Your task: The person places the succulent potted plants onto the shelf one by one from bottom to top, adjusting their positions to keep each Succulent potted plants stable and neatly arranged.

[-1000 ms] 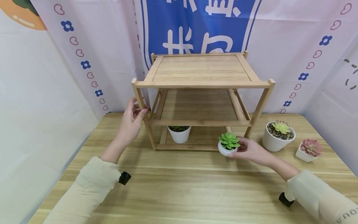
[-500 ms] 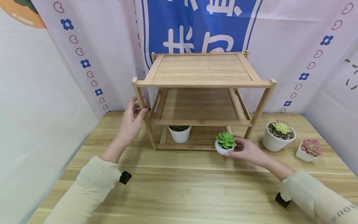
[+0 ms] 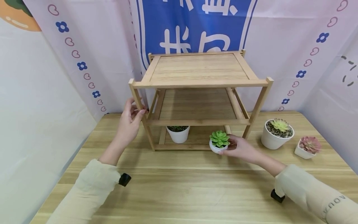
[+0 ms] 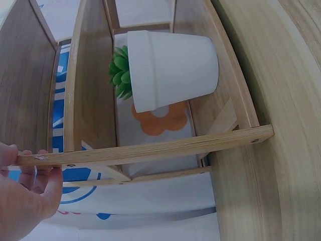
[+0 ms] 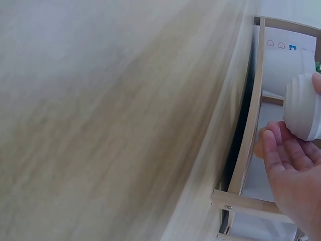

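My right hand [image 3: 241, 150] grips a small white pot with a bright green succulent [image 3: 219, 139] by its side, just in front of the bottom tier of a wooden shelf rack [image 3: 199, 84]. The right wrist view shows fingers and thumb round the white pot [image 5: 301, 108]. My left hand [image 3: 130, 119] holds the rack's front left post, thumb in front and fingers behind; in the left wrist view the hand [image 4: 32, 193] pinches that post [image 4: 150, 150]. A larger white potted plant [image 3: 179, 135] stands on the bottom tier at left, its top partly hidden by the middle shelf.
To the right of the rack, a white pot with a yellow-green succulent [image 3: 278, 133] and a small white pot with a pink succulent [image 3: 307, 147] stand on the wooden table [image 3: 179, 193]. Behind the rack hangs a white and blue printed cloth [image 3: 193, 28].
My right hand has carried the green succulent leftward along the front of the bottom tier. The left hand keeps its hold on the post. The whole view has shifted slightly.
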Tool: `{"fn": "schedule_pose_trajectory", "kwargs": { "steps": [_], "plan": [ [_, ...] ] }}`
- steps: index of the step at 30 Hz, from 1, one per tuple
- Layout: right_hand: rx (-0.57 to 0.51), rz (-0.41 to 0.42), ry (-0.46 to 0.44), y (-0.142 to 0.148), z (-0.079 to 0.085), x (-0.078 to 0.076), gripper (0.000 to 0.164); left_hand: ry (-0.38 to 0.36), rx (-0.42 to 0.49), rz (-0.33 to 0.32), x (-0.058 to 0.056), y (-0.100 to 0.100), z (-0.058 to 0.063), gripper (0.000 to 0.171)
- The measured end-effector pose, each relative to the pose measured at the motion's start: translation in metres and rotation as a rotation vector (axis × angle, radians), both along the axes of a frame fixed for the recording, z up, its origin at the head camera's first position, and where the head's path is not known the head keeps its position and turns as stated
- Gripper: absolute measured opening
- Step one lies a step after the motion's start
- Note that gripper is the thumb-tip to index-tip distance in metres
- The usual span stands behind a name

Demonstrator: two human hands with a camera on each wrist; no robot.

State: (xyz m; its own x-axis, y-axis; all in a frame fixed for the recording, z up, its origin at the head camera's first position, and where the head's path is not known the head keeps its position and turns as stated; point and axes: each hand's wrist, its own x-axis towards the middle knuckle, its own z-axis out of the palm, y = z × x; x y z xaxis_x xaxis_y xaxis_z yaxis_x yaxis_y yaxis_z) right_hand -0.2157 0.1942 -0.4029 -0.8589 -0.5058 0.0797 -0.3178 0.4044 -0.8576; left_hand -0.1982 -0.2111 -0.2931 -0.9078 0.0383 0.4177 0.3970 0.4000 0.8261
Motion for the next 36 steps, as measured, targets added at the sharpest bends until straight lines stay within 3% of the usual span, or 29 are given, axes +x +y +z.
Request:
{"fn": "schedule_pose_trajectory", "kwargs": {
  "steps": [6,15,27,36],
  "plan": [
    [0.026,-0.013,0.031,-0.004,0.0,-0.002,0.056,0.003,0.012,-0.006,0.0,0.0,0.0,0.045],
    [0.074,-0.042,0.0,-0.011,0.005,-0.008,0.063,0.001,0.019,-0.021,0.001,-0.001,0.0,0.047],
    [0.145,-0.093,0.038,-0.022,0.005,-0.013,0.069,-0.008,0.006,-0.002,0.0,0.0,0.0,0.047],
    [0.164,-0.127,0.001,-0.029,0.005,-0.015,0.08,-0.001,0.004,-0.01,-0.001,0.0,-0.001,0.047]
  ]
}}
